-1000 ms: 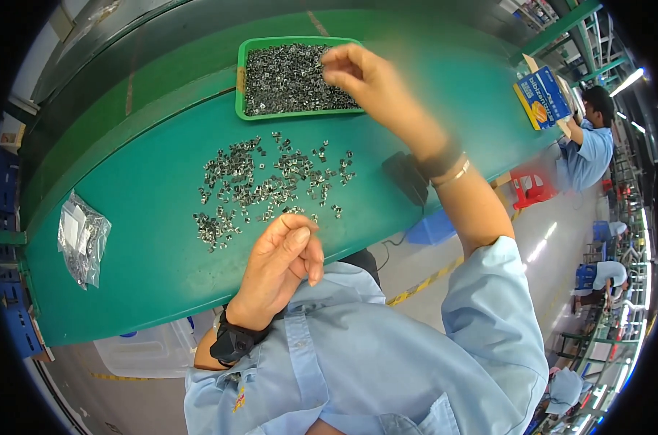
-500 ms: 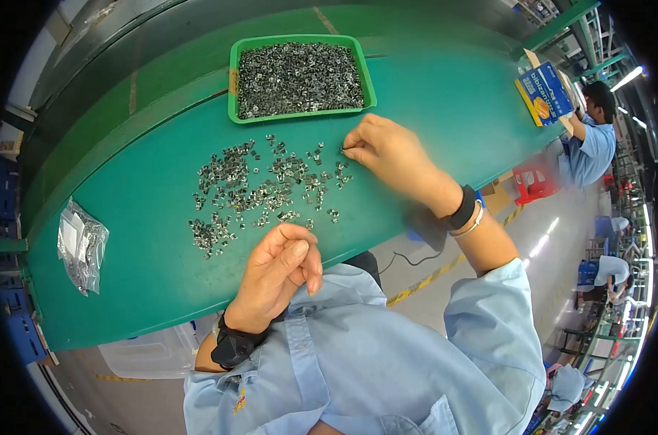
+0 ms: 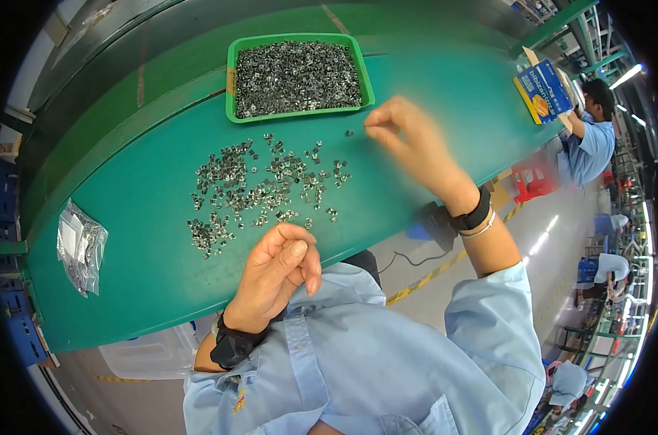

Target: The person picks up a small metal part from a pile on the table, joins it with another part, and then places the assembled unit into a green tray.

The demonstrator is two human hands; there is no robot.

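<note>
With twelve o'clock at the far side, a clear plastic bag [image 3: 82, 250] lies on the green table [image 3: 151, 181] at nine o'clock from the left hand. A bulky black device [image 3: 234, 345] sits on the left wrist. Small metal parts [image 3: 263, 185] are strewn loosely between eleven and twelve o'clock from that hand. The left hand [image 3: 273, 270] points toward one o'clock by the table's near edge, fingers curled loosely inward and thumb lying close along the forefinger; whether they enclose anything, I cannot tell. The green tray [image 3: 232, 105], heaped with similar parts, stands at twelve o'clock. A lone dark part [image 3: 349, 133] rests just beside the right fingertips, at their nine o'clock. The right hand [image 3: 410, 141] is blurred above the table, reaching toward ten o'clock with fingers bent and thumb near the forefinger; I cannot tell whether they pinch anything. Its wrist wears a black band [image 3: 476, 210].
</note>
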